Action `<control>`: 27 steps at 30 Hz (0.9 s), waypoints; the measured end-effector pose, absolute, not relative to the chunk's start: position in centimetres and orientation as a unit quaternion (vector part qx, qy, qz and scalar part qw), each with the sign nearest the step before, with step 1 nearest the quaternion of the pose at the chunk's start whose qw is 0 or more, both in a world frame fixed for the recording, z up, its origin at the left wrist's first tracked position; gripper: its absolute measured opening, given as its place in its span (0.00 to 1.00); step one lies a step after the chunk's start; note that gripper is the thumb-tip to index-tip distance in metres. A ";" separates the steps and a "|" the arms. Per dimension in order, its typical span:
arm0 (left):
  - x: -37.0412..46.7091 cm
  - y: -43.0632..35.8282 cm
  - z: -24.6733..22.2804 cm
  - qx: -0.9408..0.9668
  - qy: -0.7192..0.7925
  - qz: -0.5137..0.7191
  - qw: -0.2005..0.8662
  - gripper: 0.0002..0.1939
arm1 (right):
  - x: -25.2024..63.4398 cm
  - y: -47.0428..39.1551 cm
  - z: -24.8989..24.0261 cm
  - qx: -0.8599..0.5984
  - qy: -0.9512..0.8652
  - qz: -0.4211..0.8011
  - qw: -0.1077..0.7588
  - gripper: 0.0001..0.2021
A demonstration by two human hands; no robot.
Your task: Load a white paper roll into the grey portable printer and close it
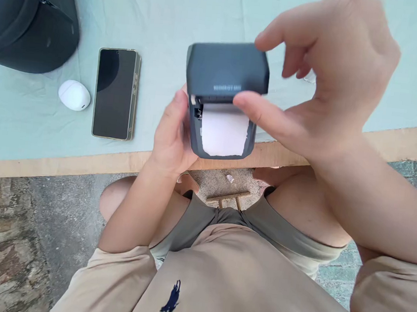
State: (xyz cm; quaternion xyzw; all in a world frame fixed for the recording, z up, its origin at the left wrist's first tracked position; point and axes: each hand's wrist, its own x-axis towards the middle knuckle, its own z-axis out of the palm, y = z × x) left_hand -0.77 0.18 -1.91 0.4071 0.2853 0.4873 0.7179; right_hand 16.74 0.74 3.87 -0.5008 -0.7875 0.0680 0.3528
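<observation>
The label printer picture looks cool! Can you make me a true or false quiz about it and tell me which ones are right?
1. The left hand holds the NIIMBOT label printer. True.
2. The smartphone's screen is brightly lit. False: the smartphone has a dark screen.
3. White paper shows in the printer, below its lid. True.
4. The white earbud case lies inside the black bag. False: the white earbud case lies on the tablecloth, outside the black bag.
5. The right hand is down on the person's knee. False: the right hand is up at the printer's lid.
</observation>
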 end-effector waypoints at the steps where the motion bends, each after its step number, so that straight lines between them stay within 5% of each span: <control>1: -0.8 0.2 -2.2 0.414 0.280 0.489 0.714 0.24 | 16.4 0.8 4.2 -0.529 -0.773 0.076 0.342 0.17; 5: -1.4 0.2 -3.5 0.419 0.292 0.491 0.705 0.26 | 15.4 1.0 4.7 -0.596 -0.697 0.142 0.372 0.17; 9: -1.8 0.0 -3.8 0.428 0.316 0.485 0.694 0.29 | 15.5 1.0 4.4 -0.541 -0.637 0.349 0.423 0.13; 11: -1.8 -0.2 -3.6 0.437 0.331 0.483 0.682 0.27 | 15.9 1.3 4.5 -0.534 -0.679 0.285 0.416 0.09; 15: -1.7 -0.2 -3.6 0.446 0.326 0.477 0.684 0.30 | 16.6 2.1 5.0 -0.542 -0.799 0.096 0.243 0.03; 27: -1.0 -0.6 -1.6 0.387 0.300 0.481 0.728 0.18 | 15.0 2.4 6.5 -0.594 -0.800 0.059 -0.066 0.08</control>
